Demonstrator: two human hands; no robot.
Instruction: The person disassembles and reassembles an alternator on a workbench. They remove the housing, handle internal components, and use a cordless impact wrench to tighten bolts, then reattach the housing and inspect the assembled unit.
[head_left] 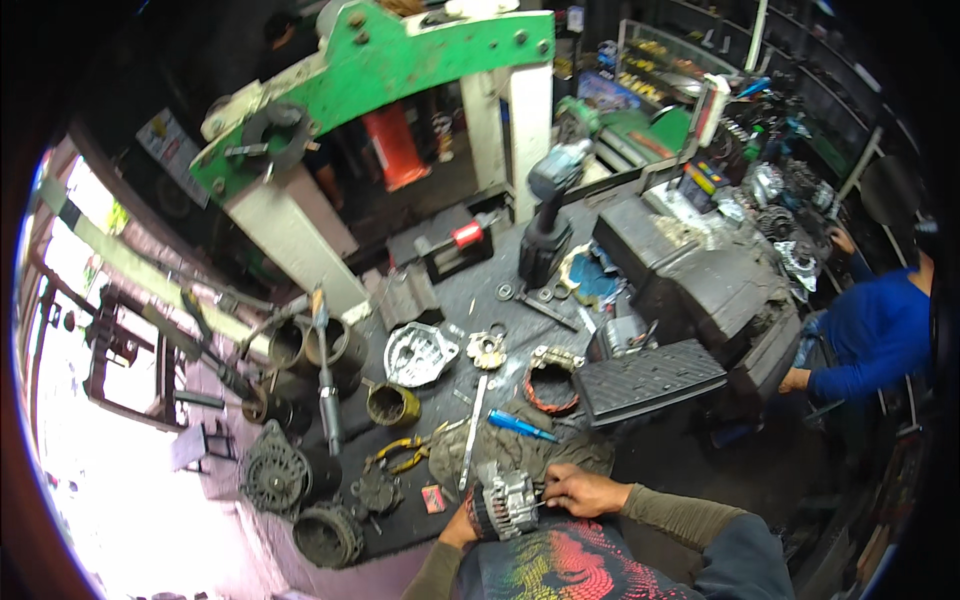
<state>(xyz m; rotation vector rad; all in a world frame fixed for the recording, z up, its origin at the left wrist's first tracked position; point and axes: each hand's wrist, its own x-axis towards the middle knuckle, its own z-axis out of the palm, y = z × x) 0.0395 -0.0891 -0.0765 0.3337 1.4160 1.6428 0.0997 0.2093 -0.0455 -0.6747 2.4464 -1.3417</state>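
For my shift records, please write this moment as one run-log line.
left hand: holds finned metal part | right hand: at its right side, grip unclear | nearby: yellow-handled pliers, blue tool, rag

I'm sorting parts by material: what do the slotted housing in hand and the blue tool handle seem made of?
Slotted housing: probably cast aluminium with a dull sheen, being pale grey.
Blue tool handle: likely smooth plastic, by its vivid colour; painted metal possible.

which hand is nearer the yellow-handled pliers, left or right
Left. Your left hand is at the ribbed metal part's left side, below and right of the pliers in the picture; your right hand, by its right side, is farther right.
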